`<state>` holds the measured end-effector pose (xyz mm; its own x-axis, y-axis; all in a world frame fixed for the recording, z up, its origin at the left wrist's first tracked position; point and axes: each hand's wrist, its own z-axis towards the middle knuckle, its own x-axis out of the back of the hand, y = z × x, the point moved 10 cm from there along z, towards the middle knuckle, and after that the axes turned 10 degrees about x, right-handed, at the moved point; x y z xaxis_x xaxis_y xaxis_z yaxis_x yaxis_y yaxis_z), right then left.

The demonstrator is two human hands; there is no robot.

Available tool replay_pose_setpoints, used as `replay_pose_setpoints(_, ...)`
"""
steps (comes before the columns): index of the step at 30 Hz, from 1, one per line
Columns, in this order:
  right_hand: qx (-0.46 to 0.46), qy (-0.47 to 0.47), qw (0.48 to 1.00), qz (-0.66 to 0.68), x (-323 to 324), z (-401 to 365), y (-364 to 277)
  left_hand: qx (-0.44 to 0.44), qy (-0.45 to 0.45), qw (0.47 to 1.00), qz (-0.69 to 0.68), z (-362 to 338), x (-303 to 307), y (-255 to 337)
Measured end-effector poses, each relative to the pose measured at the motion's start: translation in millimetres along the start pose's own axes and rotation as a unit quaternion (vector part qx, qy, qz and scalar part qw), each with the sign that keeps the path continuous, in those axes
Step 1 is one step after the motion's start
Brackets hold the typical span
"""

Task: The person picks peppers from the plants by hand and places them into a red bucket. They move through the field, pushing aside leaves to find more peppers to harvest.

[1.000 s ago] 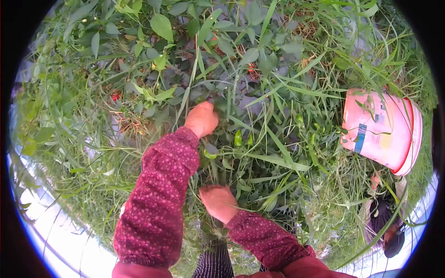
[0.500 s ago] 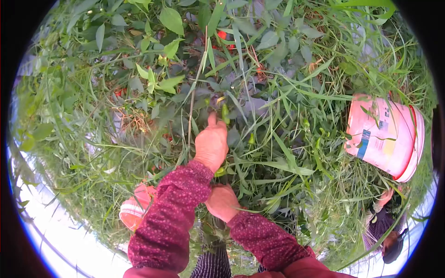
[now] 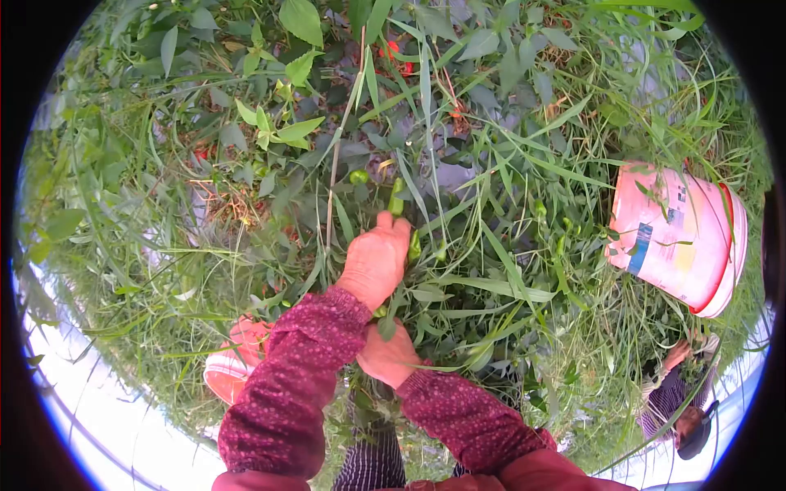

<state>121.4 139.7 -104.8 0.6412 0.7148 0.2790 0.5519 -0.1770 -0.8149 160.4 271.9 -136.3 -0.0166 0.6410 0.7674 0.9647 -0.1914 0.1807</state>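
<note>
Your left hand [image 3: 377, 260] has shifted from beside the green pepper [image 3: 396, 195] to its near end, putting it within pinching reach, though its grip, like your nearer, curled right hand's [image 3: 390, 355], can't be told.

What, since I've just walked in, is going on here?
Someone works bare-handed among leafy plants. Their left grip is at a green pepper; whether it is firmly held can't be told. Their right grip is low, near the left sleeve; anything in it is hidden. A pink bucket is off to the right, a red bucket beside that sleeve, and another person at lower right.
</note>
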Motion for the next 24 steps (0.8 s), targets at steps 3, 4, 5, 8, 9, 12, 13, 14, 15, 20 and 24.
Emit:
replay_pose_setpoints(3, 0.023, -0.032, 0.999, -0.034, 10, -2, -10, -0.007, 0.013, 0.996, -0.088, -11, 15, -4)
replay_pose_setpoints(4, 0.018, -0.038, 0.999, -0.019, 8, -2, -8, -0.003, 0.008, 0.995, -0.101, -17, 17, -5)
replay_pose_setpoints(5, 0.012, -0.044, 0.999, -0.003, 5, -2, -6, 0.000, 0.003, 0.994, -0.113, -23, 19, -5)
replay_pose_setpoints(8, 0.053, 0.033, 0.998, 0.007, 5, -4, -6, 0.013, -0.012, 0.988, -0.156, -45, 23, 0)
replay_pose_setpoints(9, 0.051, 0.034, 0.998, 0.008, -3, -2, -2, 0.006, 0.004, 0.984, -0.176, -50, 29, 3)
replay_pose_setpoints(12, 0.013, 0.074, 0.996, 0.049, 0, 2, 5, 0.040, 0.060, 0.964, -0.257, -40, 46, -20)
replay_pose_setpoints(13, 0.004, -0.014, 1.000, 0.014, 5, 8, -4, 0.048, 0.121, 0.938, -0.322, -31, 59, -34)
replay_pose_setpoints(14, -0.005, -0.101, 0.995, -0.020, 2, 8, -7, 0.050, 0.147, 0.937, -0.313, -20, 76, -35)
replay_pose_setpoints(15, -0.006, -0.100, 0.995, -0.020, 5, 7, -9, 0.051, 0.171, 0.936, -0.304, -8, 96, -36)
replay_pose_setpoints(20, 0.008, -0.099, 0.994, -0.043, 5, 8, -13, 0.088, -0.043, 0.994, 0.041, 78, 32, -17)
replay_pose_setpoints(24, 0.042, -0.047, 0.997, -0.043, 14, 8, -16, 0.089, -0.071, 0.986, 0.125, 92, -16, -16)
